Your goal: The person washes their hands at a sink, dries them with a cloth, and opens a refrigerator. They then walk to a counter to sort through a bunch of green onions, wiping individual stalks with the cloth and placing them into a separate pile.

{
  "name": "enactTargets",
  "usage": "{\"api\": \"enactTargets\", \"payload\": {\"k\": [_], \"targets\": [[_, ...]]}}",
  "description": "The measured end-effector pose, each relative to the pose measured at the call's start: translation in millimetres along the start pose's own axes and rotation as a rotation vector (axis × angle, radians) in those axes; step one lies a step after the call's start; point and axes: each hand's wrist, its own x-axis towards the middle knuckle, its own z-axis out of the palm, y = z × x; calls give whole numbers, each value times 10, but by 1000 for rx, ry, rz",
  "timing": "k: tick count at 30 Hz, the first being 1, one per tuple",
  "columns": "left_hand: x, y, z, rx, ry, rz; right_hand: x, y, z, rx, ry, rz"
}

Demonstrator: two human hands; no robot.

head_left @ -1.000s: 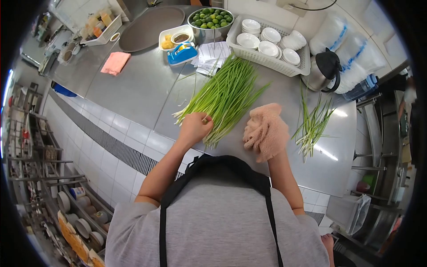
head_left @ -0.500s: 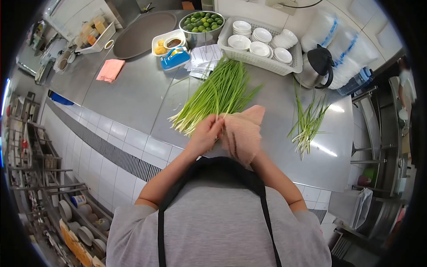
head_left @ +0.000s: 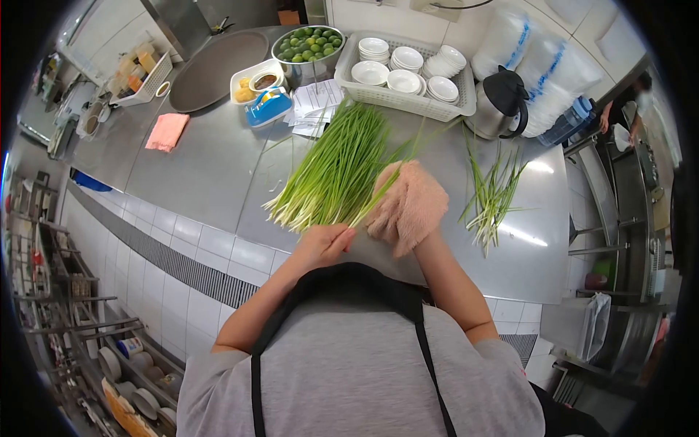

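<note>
A large bundle of green stalks (head_left: 338,164) with pale root ends lies on the steel table in front of me. My left hand (head_left: 324,244) is pinched on the pale end of a few stalks at the bundle's near right edge. A pink cloth (head_left: 411,207) covers my right hand, whose fingers are hidden beneath it. The cloth is against the green part of those stalks, which stretch up and to the right. A smaller pile of green stalks (head_left: 491,197) rests farther right.
Behind the bundle are papers (head_left: 317,102), a blue tape dispenser (head_left: 269,107), a bowl of green limes (head_left: 309,51) and a basket of white bowls (head_left: 408,102). A kettle (head_left: 501,105) stands back right. A folded pink cloth (head_left: 167,132) lies left. Another person's arm (head_left: 606,116) shows far right.
My hands have moved apart: the left down toward the table edge, the cloth-covered right up and right along the stalks. The view has shifted slightly, and a person now shows at far right.
</note>
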Motion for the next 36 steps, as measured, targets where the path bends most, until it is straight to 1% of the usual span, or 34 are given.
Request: {"api": "enactTargets", "payload": {"k": [1,2,3,4,5,6,7,8,9,10,12,13,14,15,16,18,19,21,22,23,24,25,27,28,31,33,34,35,36], "targets": [[-29,-24,-38,-26,-49,-10,21,-75,-9,136,13,55],[-57,-46,-78,-26,-49,-11,48,-129,-22,272,24,111],[-87,-64,-122,-62,-114,-19,84,-153,-43,409,34,167],[-119,-81,-166,-98,-177,-28,145,-138,-109,409,33,169],[-157,-86,-210,-99,-175,-30,226,-97,-218,897,-53,483],[-195,-85,-254,-132,-206,-87,299,-62,-324,1382,-144,801],[-231,-98,-294,-166,-237,-145,348,-33,-408,1380,-144,805],[-256,-141,-331,-170,-235,-148,388,-6,-488,1322,-175,766],[-273,-199,-369,-267,-257,-187,427,-5,-576,1264,-206,728],[-291,-245,-415,-363,-278,-226,481,-35,-692,1262,-208,736],[-327,-278,-533,-404,-284,-253,558,-114,-933,1381,-381,1072],[-355,-290,-586,-510,-185,-227,503,-201,-1004,1380,-382,1087],[-367,-303,-618,-614,-84,-199,411,-319,-1076,1285,-87,838],[-361,-342,-623,-715,40,-97,349,-419,-1083,1162,189,584],[-315,-315,-624,-720,50,-104,331,-463,-1010,1159,187,596],[-179,-211,-573,-590,214,-146,298,-490,-747,1050,-37,214],[-89,-308,-524,-591,224,-153,267,-513,-624,1051,-42,225],[83,-585,-372,91,304,77,225,-536,-437,963,155,244],[131,-491,-300,94,308,74,252,-400,-483,966,151,247],[195,-362,-215,267,308,-67,297,-163,-591,1121,38,226],[242,-279,-154,438,303,-206,310,-115,-585,1273,-76,201],[278,-288,-105,438,302,-201,296,-85,-597,1272,-75,195],[341,-347,-23,485,312,-202,211,-39,-535,889,-268,181],[357,-359,-18,486,311,-197,181,-46,-488,888,-267,176],[387,-402,-42,459,320,-213,67,-93,-324,845,-120,239],[412,-469,-99,371,316,-190,9,-114,-284,816,-22,281],[417,-469,-119,372,314,-187,-4,-26,-349,817,-20,278],[419,-465,-137,313,295,-189,-3,140,-458,149,0,117],[425,-464,-156,255,277,-192,0,147,-451,-517,21,-50]]}}
